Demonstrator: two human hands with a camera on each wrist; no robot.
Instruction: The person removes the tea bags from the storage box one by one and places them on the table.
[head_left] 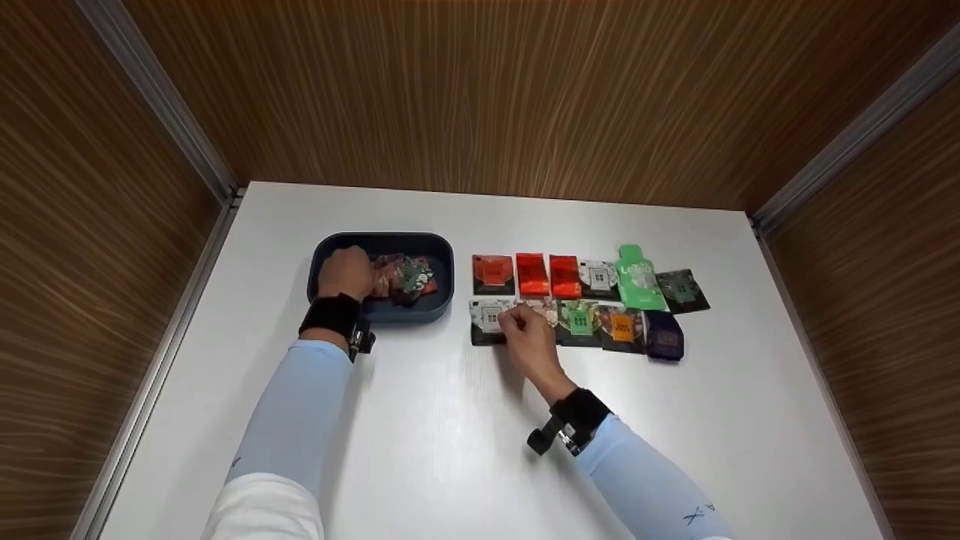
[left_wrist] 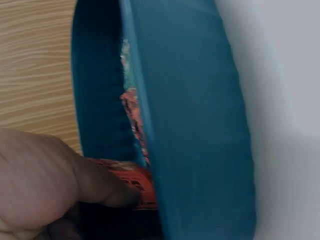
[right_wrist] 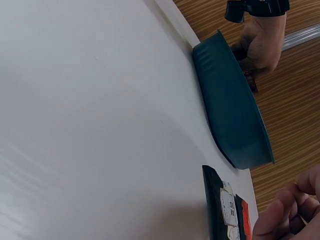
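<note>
Left hand: the left hand (head_left: 346, 274) reaches into the blue tray (head_left: 442, 259), fingers curled on a red sachet (left_wrist: 134, 184) from the loose pile of sachets (head_left: 405, 276).
Right hand: the right hand (head_left: 527, 337) pinches a pale sachet (head_left: 541, 309) in the near row, just beside the white-labelled sachet (head_left: 488, 321).
Handling: sachets look light, thin, crinkly and slick; an edge or corner pinch seems best.
Around: 2 rows of sachets on the worktop (head_left: 450, 450), including a green spouted pouch (head_left: 639, 279).
In the way: neighbours touch or overlap, easily nudged.
</note>
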